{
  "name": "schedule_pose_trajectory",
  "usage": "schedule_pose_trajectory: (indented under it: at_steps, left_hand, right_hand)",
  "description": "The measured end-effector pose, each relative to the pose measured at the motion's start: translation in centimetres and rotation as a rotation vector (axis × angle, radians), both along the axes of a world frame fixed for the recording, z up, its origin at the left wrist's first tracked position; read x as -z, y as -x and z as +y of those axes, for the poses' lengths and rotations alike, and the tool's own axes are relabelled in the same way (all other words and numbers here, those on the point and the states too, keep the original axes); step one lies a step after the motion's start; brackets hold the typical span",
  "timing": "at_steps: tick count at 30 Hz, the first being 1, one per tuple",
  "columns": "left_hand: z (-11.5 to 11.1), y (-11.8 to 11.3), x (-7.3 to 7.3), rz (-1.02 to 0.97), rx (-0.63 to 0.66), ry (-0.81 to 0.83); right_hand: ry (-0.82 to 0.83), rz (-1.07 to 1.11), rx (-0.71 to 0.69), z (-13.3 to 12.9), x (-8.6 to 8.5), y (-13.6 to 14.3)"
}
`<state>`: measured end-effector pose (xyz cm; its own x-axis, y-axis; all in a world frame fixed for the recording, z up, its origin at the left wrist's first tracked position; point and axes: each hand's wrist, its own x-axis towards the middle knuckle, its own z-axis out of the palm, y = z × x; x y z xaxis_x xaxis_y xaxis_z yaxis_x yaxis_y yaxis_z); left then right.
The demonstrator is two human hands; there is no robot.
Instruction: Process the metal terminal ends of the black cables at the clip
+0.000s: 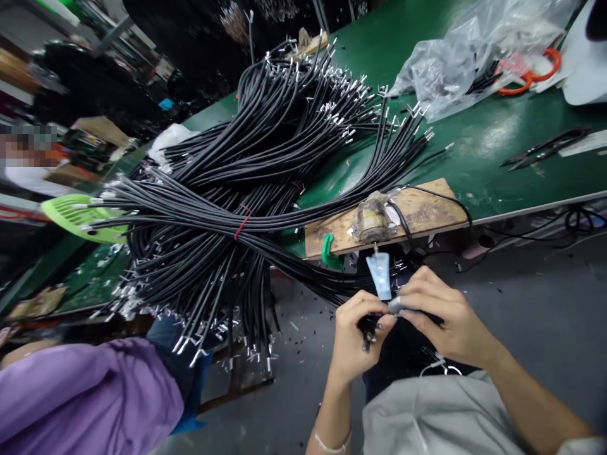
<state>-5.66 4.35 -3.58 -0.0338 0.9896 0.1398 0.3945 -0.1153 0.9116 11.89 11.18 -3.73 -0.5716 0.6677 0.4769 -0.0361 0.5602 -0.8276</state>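
My left hand (356, 335) is closed around the ends of several black cables (315, 279), which run down to it from the bundle on the bench. My right hand (443, 313) meets it with thumb and fingers pinched together, and a small silvery-grey piece (395, 306) shows at the fingertips. What exactly this pinch holds is too small to make out. Just above both hands, a pale blue flap (379, 276) hangs from the shaft of a small taped motor (372, 218). That motor sits on a wooden board (429, 205) at the bench edge.
A large heap of black cables (227, 158) with stripped white ends covers the green bench (478, 148); a red tie (243, 226) binds one bundle. Snips (545, 148), orange-handled scissors (531, 76) and a plastic bag (436, 72) lie right. A person in a purple top (95, 392) sits left.
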Motion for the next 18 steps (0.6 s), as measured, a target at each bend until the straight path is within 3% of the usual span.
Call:
schedule_pose_trajectory:
  at_steps: [4, 8, 14, 18]
  left_hand:
    - [-0.4, -0.1, 0.4, 0.056, 0.027, 0.094]
    - [-0.5, -0.3, 0.7, 0.090, 0.020, 0.092]
    - [-1.0, -0.3, 0.5, 0.079, -0.031, -0.028]
    - [-1.5, -0.9, 0.5, 0.124, -0.148, -0.109]
  right_hand:
    - [0.075, -0.008, -0.116, 0.5, -0.3, -0.2]
    - [0.051, -0.067, -0.103, -0.1, -0.1, 0.6]
    - [0.082, 0.089, 0.165, -1.3, 1.2, 2.3]
    - [0.273, 0.210, 0.327, -2.2, 2.7, 3.4]
